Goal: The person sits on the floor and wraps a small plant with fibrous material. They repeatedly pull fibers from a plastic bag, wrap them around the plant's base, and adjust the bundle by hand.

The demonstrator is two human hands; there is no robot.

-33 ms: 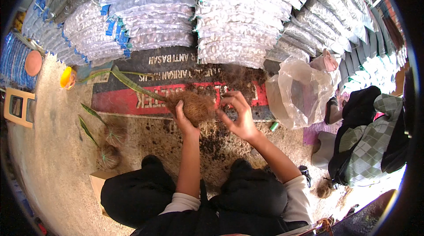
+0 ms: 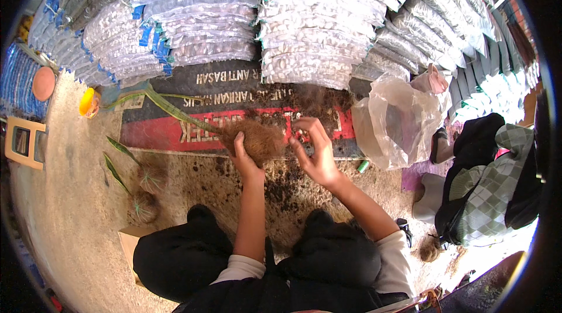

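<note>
A round ball of brown coconut fibre (image 2: 262,142) rests in my left hand (image 2: 246,161), whose thumb shows along its near left side. From the ball, long green striped leaves (image 2: 175,113) reach up to the left. The rest of my left fingers are hidden beneath the fibre. Just right of the ball hovers my right hand (image 2: 319,158), bent fingers and thumb apart, with nothing visible between them. Two smaller leafy plants with fibre balls (image 2: 143,206) bound in pale green thread lie on the floor to the left.
Loose brown fibre (image 2: 319,101) lies on a printed black and red sheet (image 2: 149,132). To the right are a clear plastic bag (image 2: 377,122), a green spool (image 2: 363,166) and another person (image 2: 480,190). Filled bags (image 2: 319,26) are stacked behind. A yellow container (image 2: 89,103) and stool (image 2: 24,143) stand left.
My right hand has shifted very slightly, its fingertips a little farther from the fibre ball. The left hand and ball stay nearly still.
</note>
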